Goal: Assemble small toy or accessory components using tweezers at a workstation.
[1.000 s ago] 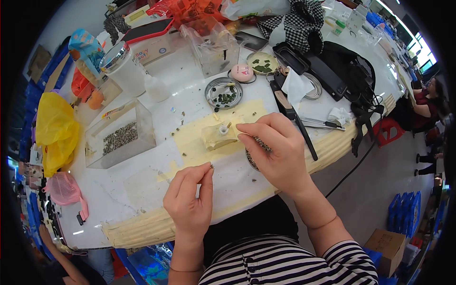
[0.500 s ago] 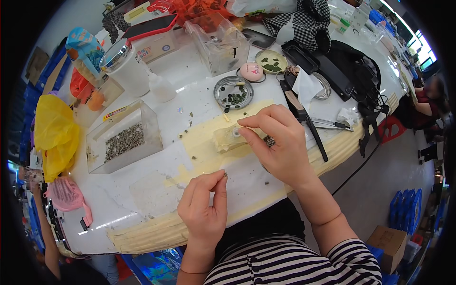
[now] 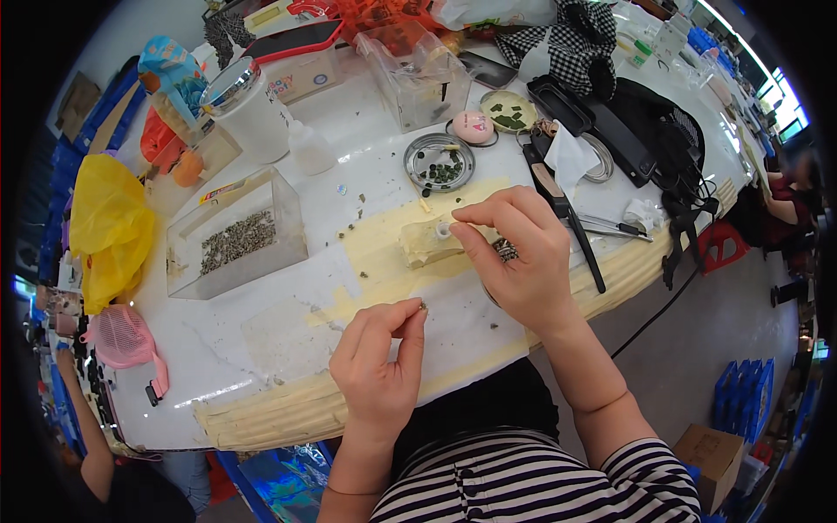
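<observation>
My left hand [image 3: 377,362] is closed in a pinch near the front of the table, with a tiny dark metallic piece [image 3: 423,306] at its fingertips. My right hand [image 3: 516,257] is bent over a block wrapped in yellowish tape [image 3: 423,245]. Its thumb and forefinger are nearly together beside a small white ring [image 3: 443,230] on top of that block. Whatever they pinch, if anything, is too small to make out. Partly behind the right hand lies a cluster of small dark metallic pieces [image 3: 505,250].
A clear tray [image 3: 292,228] of small metallic bits stands left. Behind the block are a round metal dish [image 3: 472,160] with dark green pieces, a pink egg-shaped item [image 3: 473,127], and a shallow tin [image 3: 489,105]. Tweezers [image 3: 615,227] and a black strap-like tool [image 3: 582,248] lie right.
The whole view has shifted slightly, so the table things sit a little higher and further right. Both hands keep their pinches and have hardly moved relative to the block.
</observation>
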{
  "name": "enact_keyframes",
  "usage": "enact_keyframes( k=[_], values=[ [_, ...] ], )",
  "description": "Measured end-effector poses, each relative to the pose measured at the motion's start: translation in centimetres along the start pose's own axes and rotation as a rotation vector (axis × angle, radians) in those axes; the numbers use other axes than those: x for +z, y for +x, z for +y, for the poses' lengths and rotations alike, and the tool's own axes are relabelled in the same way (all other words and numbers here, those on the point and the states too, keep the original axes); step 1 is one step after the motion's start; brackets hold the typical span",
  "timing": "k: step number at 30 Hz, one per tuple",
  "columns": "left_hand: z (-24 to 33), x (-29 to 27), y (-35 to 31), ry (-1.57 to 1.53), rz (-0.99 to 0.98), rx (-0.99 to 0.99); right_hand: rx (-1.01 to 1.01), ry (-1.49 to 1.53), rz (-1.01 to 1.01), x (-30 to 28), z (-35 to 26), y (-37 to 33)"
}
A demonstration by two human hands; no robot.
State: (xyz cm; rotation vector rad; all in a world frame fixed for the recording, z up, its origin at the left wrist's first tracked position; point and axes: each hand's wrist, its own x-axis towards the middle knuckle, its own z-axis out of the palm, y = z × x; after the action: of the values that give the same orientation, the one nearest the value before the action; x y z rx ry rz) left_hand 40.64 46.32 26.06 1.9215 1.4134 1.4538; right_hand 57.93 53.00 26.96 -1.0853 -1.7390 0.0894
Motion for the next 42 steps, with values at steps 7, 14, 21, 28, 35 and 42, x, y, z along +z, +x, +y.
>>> enact_keyframes(
  k=[7,14,21,28,35,42],
  values=[
    [0.20,-0.14,-0.07,-0.007,0.003,-0.013,-0.013,-0.023,-0.017,-0.26,-0.18,0.08],
    [-0.04,0.03,-0.03,0.006,0.014,0.009,-0.021,-0.001,0.047,-0.13,-0.11,0.06],
    [-0.20,-0.03,-0.15,0.023,0.012,-0.001,-0.061,-0.039,0.040,-0.17,-0.02,-0.07],
    [-0.33,-0.09,-0.13,0.049,0.018,0.023,-0.078,-0.051,0.064,-0.29,-0.21,-0.08],
    [-0.15,-0.25,0.19,0.090,0.024,0.069,-0.100,-0.053,0.083,-0.34,-0.11,-0.11],
    [-0.17,-0.17,0.09,0.116,0.023,0.054,-0.098,-0.077,0.069,-0.39,-0.08,-0.23]
  ],
)
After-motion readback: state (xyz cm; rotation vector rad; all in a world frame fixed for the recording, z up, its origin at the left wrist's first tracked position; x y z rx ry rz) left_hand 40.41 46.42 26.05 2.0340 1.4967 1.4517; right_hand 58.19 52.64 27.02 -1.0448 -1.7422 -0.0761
